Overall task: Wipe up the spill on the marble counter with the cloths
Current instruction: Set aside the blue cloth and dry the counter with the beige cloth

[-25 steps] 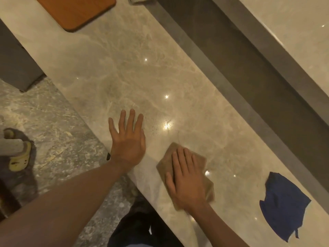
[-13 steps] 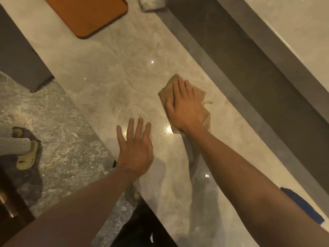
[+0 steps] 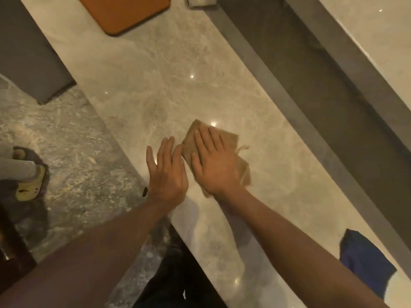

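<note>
A tan cloth (image 3: 231, 140) lies flat on the beige marble counter (image 3: 178, 81), near its middle. My right hand (image 3: 213, 163) presses down on the cloth with fingers spread, covering most of it. My left hand (image 3: 166, 172) rests flat on the counter's near edge just left of the cloth, fingers apart, holding nothing, its fingertips almost touching the cloth's left edge. A dark blue cloth (image 3: 364, 261) lies crumpled on the counter at the lower right, beyond my right forearm. I cannot make out any liquid on the glossy surface.
An orange-brown board (image 3: 124, 12) lies at the counter's far end, with a pale crumpled item (image 3: 200, 2) beside it. A dark grey ledge (image 3: 289, 90) runs along the counter's far side. On the floor to the left stands another person's foot in a yellow slipper (image 3: 29, 185).
My right hand slid the tan cloth out across the counter and then back toward me, now beside my left hand. My left hand stayed near the counter's edge.
</note>
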